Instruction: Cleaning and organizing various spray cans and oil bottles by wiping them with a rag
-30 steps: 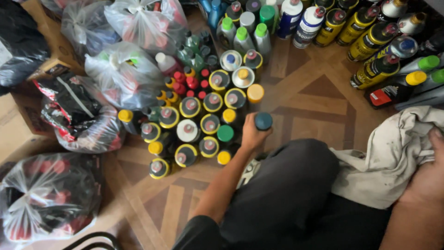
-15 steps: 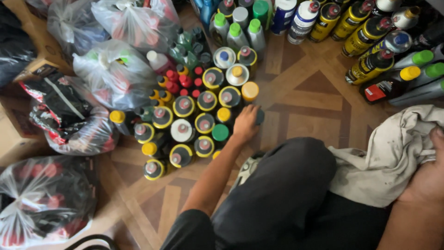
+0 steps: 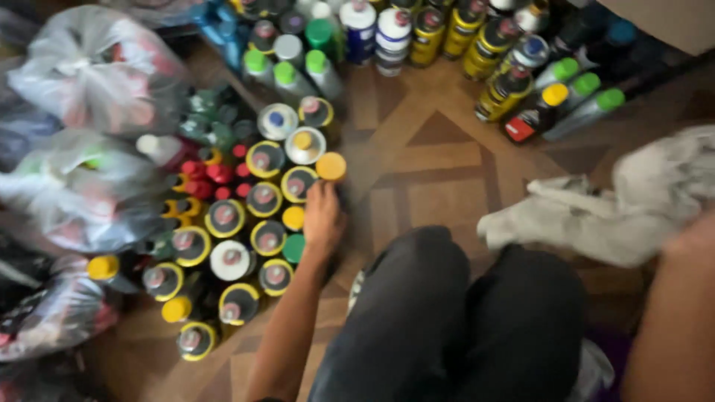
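Since a second ago, the left hand point(image 3: 322, 219) has lowered its blue-capped can into the cluster of spray cans point(image 3: 246, 216) on the floor (beside the orange-capped can point(image 3: 331, 166)); fingers hide it, grip indiscernible.

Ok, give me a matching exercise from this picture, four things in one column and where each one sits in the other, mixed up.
Things:
1. left hand
2. grey cloth
3. clear plastic bags
4. green-capped cans

Places:
A. far left of the floor
B. at the right edge of the upright can cluster
C. on the floor at right
D. top middle, behind the cluster

Pairs: 1-B, 2-C, 3-A, 4-D
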